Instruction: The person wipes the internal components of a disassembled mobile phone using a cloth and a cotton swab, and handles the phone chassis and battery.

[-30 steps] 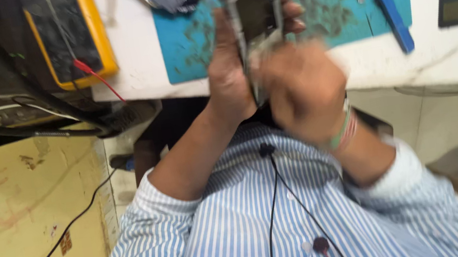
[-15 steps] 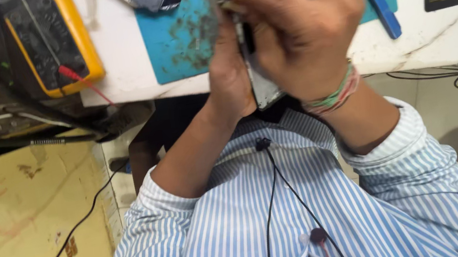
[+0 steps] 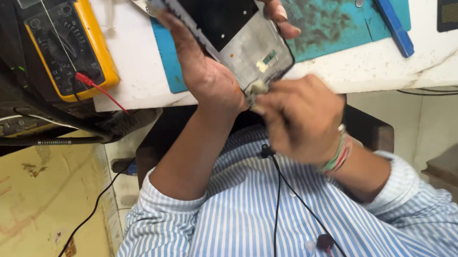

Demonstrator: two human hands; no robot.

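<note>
Above the blue mat (image 3: 339,15), left hand (image 3: 214,70) fingers clamp the phone frame (image 3: 231,22); right hand (image 3: 300,118) fingers pinch its lower edge.

shirt: blue-white striped, sleeves rolled | right wrist: coloured thread bands (image 3: 336,158) | chest: black clip-on cable (image 3: 279,199)

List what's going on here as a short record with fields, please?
Left hand: grips an opened phone frame, dark panel facing the camera
Right hand: fingertips at the frame's lower corner, blurred
Bench: white worktop with blue mat
Tools: yellow multimeter, red probe lead, blue-handled tweezers
Clothing: striped shirt, wrist threads
</note>
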